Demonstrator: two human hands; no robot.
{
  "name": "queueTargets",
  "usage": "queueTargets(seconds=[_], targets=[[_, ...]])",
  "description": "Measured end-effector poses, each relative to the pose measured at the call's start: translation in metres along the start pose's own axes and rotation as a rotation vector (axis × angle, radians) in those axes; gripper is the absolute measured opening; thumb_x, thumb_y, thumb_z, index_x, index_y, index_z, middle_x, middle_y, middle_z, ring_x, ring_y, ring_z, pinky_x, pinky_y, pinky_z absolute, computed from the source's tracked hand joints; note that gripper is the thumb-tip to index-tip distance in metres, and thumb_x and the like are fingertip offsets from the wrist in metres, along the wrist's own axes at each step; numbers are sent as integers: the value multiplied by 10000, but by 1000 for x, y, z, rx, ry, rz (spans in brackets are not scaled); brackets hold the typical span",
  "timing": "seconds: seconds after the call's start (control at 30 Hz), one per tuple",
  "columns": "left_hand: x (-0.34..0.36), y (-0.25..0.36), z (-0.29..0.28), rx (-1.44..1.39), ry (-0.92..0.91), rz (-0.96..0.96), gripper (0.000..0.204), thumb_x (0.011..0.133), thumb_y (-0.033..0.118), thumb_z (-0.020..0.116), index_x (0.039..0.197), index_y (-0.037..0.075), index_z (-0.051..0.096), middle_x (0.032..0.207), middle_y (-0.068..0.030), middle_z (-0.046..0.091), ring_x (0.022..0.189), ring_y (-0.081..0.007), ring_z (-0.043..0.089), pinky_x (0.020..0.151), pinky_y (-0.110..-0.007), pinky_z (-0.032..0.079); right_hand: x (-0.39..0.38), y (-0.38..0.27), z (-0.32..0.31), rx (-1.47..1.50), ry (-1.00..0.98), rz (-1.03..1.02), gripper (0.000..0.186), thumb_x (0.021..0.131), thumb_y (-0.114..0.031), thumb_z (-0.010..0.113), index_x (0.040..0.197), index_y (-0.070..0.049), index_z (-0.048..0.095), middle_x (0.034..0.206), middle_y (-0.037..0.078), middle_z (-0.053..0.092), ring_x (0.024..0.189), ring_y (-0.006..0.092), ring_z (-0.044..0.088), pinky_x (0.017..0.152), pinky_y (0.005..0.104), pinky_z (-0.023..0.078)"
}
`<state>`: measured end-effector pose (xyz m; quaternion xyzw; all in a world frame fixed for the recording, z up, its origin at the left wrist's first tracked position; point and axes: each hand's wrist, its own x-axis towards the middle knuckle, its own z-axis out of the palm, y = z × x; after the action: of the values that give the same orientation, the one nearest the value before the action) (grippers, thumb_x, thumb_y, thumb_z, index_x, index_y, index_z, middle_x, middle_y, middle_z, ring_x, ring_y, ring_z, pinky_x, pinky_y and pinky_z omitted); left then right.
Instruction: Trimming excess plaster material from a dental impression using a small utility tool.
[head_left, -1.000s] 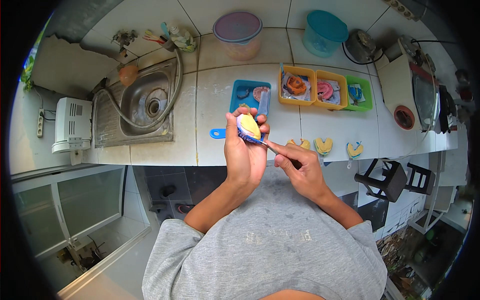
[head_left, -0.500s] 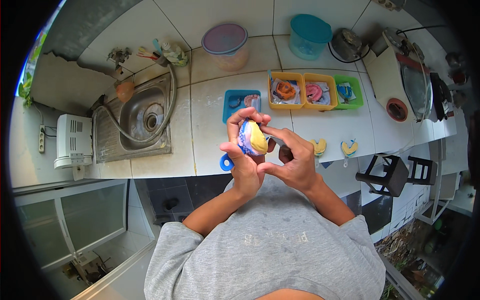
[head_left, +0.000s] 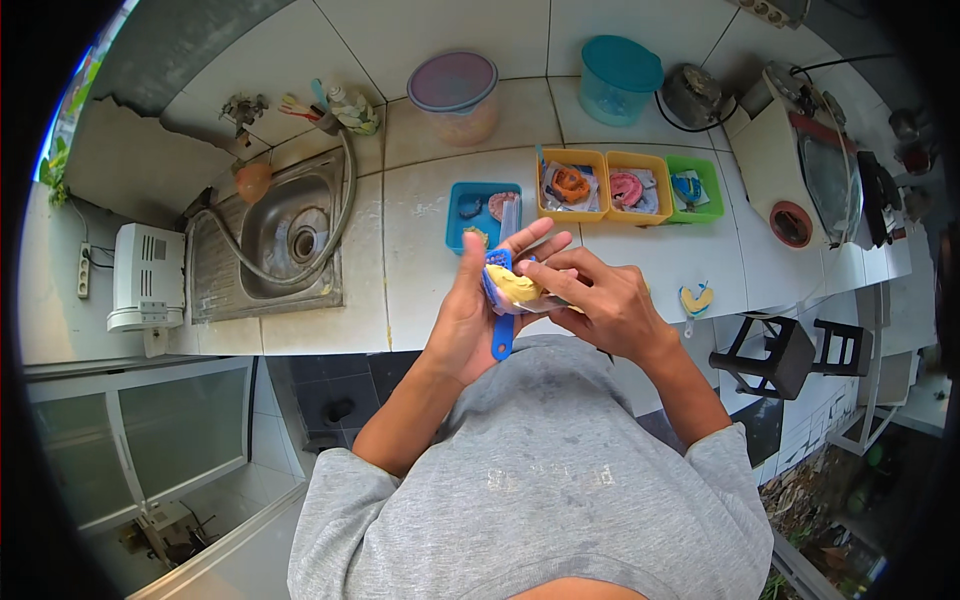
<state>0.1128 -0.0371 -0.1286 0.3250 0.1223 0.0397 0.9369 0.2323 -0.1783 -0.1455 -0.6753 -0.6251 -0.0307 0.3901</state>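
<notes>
My left hand (head_left: pixel 452 322) lies palm up under a blue dental impression tray (head_left: pixel 502 338), its thumb raised and fingers stretched beyond it. A pale yellow plaster-like mass (head_left: pixel 514 284) fills the tray, whose perforated edge shows beside the thumb. The blue handle points back toward my body. From the right, my right hand (head_left: pixel 625 312) reaches over with bent fingers touching the tray's side. Something clear shows between the tray and the right fingers; its kind cannot be made out. Just beyond my left fingers stands a blue bin (head_left: pixel 457 232) with horseshoe-shaped pieces.
Two yellow bins (head_left: pixel 572 214) and a green bin (head_left: pixel 707 212) hold orange, pink and blue impressions. A yellow-filled tray (head_left: pixel 696 300) lies near the counter's front edge. Left is a steel sink (head_left: pixel 330 275) with a hose; lidded tubs (head_left: pixel 455 95) stand behind. A black stool (head_left: pixel 775 355) stands right.
The blue tray has turned in my hands, its handle swinging from the left to point toward me. My left fingers have uncurled. My right hand has shifted slightly right and now covers one yellow-filled tray.
</notes>
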Motion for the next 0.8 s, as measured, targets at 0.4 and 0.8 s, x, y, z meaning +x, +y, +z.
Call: queueTargets(seconds=[0.4, 0.8], targets=[[7, -18, -21, 223, 269, 410, 587, 1006, 425, 245, 1120, -17, 614, 981, -80, 545, 822, -123, 499, 653, -261, 422, -2, -41, 0, 216, -10, 259, 436, 864, -47, 677, 1286, -147, 638, 792, 52, 620, 628, 185, 616, 558, 322, 505], [5, -11, -17, 467, 189, 554, 601, 975, 397, 231, 1111, -17, 645, 1101, -75, 470, 936, -130, 439, 736, -277, 411, 4, -48, 6, 168, -30, 214, 521, 809, -5, 688, 1306, -149, 625, 785, 47, 597, 644, 184, 609, 582, 329, 511]])
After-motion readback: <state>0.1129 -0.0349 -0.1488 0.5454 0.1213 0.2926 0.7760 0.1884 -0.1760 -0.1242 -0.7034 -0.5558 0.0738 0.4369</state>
